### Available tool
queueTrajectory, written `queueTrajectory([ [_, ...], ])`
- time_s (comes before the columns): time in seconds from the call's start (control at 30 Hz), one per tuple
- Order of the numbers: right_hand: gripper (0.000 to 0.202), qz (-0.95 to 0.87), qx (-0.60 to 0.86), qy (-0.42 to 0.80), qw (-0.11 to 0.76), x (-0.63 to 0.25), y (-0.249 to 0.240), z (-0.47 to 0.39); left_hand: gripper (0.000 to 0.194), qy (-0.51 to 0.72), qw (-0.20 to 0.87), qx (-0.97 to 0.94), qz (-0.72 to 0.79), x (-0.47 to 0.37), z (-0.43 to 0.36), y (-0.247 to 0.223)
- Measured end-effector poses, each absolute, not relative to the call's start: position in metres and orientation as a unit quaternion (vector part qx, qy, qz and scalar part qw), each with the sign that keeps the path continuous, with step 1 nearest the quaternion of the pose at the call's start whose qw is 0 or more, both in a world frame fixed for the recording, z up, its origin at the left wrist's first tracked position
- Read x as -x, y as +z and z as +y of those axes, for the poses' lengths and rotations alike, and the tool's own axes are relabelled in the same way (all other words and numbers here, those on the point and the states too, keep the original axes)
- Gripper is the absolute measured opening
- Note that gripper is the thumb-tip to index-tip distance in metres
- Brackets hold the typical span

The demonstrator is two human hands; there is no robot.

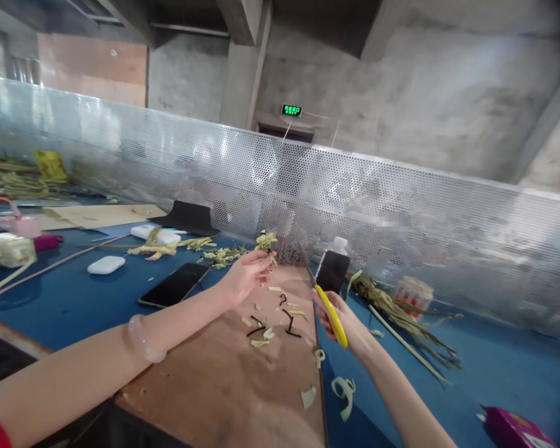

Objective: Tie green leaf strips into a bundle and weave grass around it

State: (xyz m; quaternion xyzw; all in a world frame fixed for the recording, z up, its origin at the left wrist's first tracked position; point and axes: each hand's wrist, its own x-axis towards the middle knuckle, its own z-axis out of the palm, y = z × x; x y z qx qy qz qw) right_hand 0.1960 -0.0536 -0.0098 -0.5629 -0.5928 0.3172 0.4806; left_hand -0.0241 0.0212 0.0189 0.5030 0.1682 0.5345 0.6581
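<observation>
My left hand (245,280) is raised over the wooden board (214,386), fingers pinched on a small pale green-yellow flower-like piece of plant strips (266,241). My right hand (343,323) is wrapped round a yellow-handled tool (332,316) at the board's right edge. Its dark tip points up and away; the kind of tool does not show clearly. Below the hands, dark wire-like bits (289,320) and pale strip scraps (260,343) lie on the board. A bundle of grey twisted wires or cords (290,253) sits at its far end.
A black phone (175,285) and a white case (106,265) lie left on the blue table (88,298). An upright phone-like dark device (332,271) stands beyond my right hand, near dried leaves (401,311). A perforated metal partition (214,168) runs along the back.
</observation>
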Motion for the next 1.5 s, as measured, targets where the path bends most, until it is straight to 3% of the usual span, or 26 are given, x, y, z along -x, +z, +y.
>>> queueTrajectory([
  [0.1,0.044,-0.567,0.490,0.463,0.473,-0.176,-0.014,-0.061,0.023,0.558,0.654,-0.482,0.171,0.024,0.023,0.019],
  [0.17,0.045,-0.572,0.466,0.487,0.467,-0.166,-0.016,-0.064,0.024,0.570,0.653,-0.469,0.168,0.023,0.024,0.018],
  [0.5,0.054,-0.579,0.488,0.480,0.443,-0.142,-0.018,-0.069,0.023,0.565,0.646,-0.482,0.176,0.023,0.025,0.012],
  [1.5,0.045,-0.559,0.435,0.533,0.463,-0.144,-0.031,-0.066,0.032,0.581,0.585,-0.520,0.224,0.019,0.017,0.011],
])
